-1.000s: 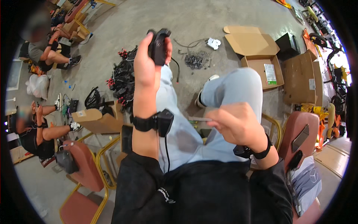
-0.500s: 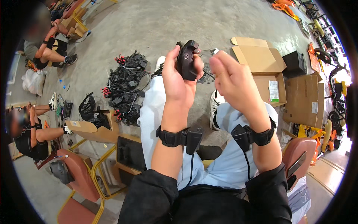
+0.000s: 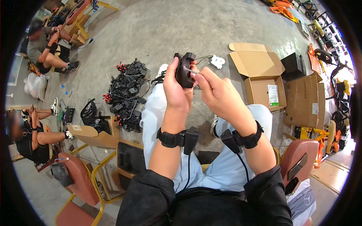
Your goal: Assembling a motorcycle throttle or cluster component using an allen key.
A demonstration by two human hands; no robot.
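My left hand (image 3: 175, 93) is closed around a black moulded plastic part (image 3: 184, 80), held upright above my knees. A round recess shows on the side that faces right. My right hand (image 3: 220, 90) pinches a thin metal rod tool (image 3: 192, 71), its tip at that recess. The tool's handle end is hidden in my fingers, so its exact kind does not show. Both wrists wear black straps with small black boxes (image 3: 191, 140) and cables.
Left of my legs lies a heap of black parts with red-tipped wires (image 3: 130, 94). A white wired block (image 3: 217, 61) sits on the floor ahead. To the right are an open cardboard box (image 3: 260, 62) and a closed carton (image 3: 301, 100). Two people sit at far left.
My right hand has come in toward the black part, and the rod tool now meets its recess. Both hands are slightly lower in view. The white block has come into sight.
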